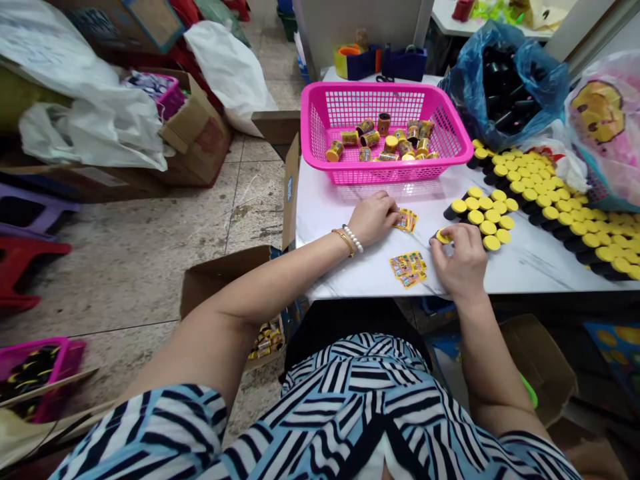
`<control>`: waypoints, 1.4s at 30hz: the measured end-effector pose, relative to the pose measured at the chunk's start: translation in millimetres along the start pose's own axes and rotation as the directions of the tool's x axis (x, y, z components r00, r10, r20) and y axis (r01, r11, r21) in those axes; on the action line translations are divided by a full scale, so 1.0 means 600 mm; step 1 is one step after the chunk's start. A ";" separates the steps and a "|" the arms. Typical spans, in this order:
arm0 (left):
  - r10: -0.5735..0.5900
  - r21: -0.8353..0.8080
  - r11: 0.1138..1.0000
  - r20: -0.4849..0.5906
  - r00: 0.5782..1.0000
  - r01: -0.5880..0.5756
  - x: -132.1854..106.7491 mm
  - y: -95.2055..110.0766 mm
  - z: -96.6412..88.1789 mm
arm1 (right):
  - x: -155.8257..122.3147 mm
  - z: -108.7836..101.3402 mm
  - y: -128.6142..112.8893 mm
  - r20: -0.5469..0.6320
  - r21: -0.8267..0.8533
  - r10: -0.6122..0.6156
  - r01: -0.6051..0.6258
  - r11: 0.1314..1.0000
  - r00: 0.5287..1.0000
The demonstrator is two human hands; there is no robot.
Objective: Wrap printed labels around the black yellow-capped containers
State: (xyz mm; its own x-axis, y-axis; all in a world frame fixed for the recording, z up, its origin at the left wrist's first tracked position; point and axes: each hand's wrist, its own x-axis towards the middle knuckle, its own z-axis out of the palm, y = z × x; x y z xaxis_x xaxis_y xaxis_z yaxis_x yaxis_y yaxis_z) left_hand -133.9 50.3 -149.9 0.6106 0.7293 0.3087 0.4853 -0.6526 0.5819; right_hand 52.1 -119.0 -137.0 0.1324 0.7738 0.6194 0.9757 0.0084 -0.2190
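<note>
My left hand (374,219), with bracelets at its wrist, has its fingers curled together on a small pile of colourful yellow labels (407,221). A second group of labels (409,268) lies nearer me on the white table. Between the thumb and fingers of my right hand (463,261) is a small black canister with a yellow cap (442,237), tilted low over the tabletop. Just beyond that hand stands a cluster of yellow-capped black canisters (484,215). The pink basket (385,175) behind my hands holds several canisters with labels around them.
Long rows of yellow-capped canisters (565,207) cover the table's right side. Behind them sit a blue plastic bag (460,87) of black pieces and a printed pink bag (613,133). Tape dispensers (405,63) stand at the back. An open carton (210,273) is below the left edge.
</note>
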 end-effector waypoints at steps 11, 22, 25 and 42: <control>0.063 -0.134 0.986 -0.239 0.969 -0.097 -0.019 -0.003 -0.016 | -0.019 -0.020 -0.033 -0.220 0.116 -0.024 0.051 0.992 0.975; 0.123 -0.146 0.969 -0.414 0.902 -0.199 -0.191 0.083 -0.077 | -0.016 -0.009 -0.145 0.435 0.749 0.328 -0.539 0.385 0.839; -0.077 -0.325 0.942 -0.444 0.893 -0.080 -0.208 0.083 -0.076 | -0.005 0.003 -0.158 0.443 0.764 0.386 -0.566 0.309 0.809; -0.622 -0.899 0.384 -0.085 0.778 0.209 -0.240 0.106 -0.078 | -0.041 0.022 -0.196 0.083 0.735 0.359 -0.300 0.608 0.930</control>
State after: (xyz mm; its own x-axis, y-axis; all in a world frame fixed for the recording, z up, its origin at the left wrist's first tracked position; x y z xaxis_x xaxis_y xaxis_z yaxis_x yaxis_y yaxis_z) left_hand -220.1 -86.8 -122.0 0.1200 0.9911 -0.0575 -0.2489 0.0861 0.9647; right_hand -68.4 -130.8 -136.4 0.4591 0.7747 0.4349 0.4249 0.2385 -0.8733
